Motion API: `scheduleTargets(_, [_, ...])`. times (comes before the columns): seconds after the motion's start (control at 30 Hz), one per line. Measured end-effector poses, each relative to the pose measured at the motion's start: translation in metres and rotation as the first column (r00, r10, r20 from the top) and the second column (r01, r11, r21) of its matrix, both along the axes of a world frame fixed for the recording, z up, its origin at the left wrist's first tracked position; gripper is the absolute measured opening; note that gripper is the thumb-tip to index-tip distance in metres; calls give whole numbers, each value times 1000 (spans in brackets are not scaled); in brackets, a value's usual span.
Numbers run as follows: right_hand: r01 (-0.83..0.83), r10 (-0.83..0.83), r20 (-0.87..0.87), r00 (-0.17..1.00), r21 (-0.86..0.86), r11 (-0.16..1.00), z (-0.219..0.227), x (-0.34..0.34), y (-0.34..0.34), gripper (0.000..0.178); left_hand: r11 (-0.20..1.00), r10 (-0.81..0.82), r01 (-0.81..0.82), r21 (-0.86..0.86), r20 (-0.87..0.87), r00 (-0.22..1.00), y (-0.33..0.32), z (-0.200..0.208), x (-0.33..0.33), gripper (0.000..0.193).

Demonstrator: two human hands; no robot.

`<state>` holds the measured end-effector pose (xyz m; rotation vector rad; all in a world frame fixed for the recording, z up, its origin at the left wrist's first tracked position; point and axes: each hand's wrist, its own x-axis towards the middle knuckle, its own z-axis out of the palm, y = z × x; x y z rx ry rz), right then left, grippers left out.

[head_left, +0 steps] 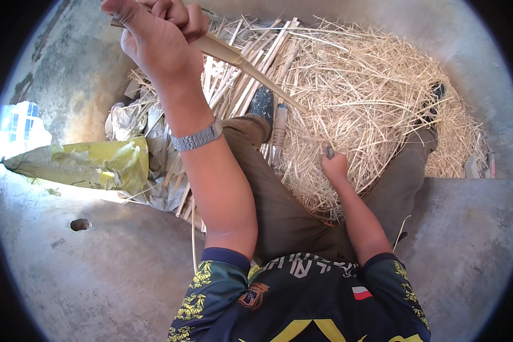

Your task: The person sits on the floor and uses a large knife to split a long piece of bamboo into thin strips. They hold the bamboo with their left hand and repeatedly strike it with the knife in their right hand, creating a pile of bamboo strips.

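My left hand (162, 34), raised high at the upper left with a metal watch on the wrist, is wrapped round a long pale bamboo strip (233, 56). The strip slants down to the right and ends above a heap of shavings. Low over that heap, my right hand (335, 167) is closed on a small tool with a dark grey end (329, 151); its full shape is hidden, so I cannot tell its kind. Between my legs, a tool with a cord-wrapped handle (279, 135) lies beside the heap.
The heap of thin bamboo shavings (376, 85) spreads between and beyond my legs. Split bamboo sticks (273, 51) lie at its left. A yellow translucent sack (91, 162) and crumpled pale sacking (165, 191) are at the left. The concrete floor has a round hole (81, 224).
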<state>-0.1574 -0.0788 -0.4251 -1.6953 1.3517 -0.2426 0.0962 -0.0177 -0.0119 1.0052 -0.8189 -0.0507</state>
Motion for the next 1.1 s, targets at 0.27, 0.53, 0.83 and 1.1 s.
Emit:
scheduleTargets(0.27, [116,-246,68,967,743,659,-50,-12,-4,18,998,37,-34,-43,77,996,43,41,-26,70])
scheduleTargets(0.53, [55,-54,-13,998,234,971,-21,-12,2,23,962,-222,235,-135,108,969,89,60,-24,65])
scheduleTargets(0.83, [188,-97,237,967,-400,897,63,9,-5,26,961,-259,257,-104,-3,966,28,27,-8,68])
scheduleTargets(1.1, [-9,-2,257,966,42,999,13,4,7,33,680,-722,713,-170,14,692,32,15,20,68])
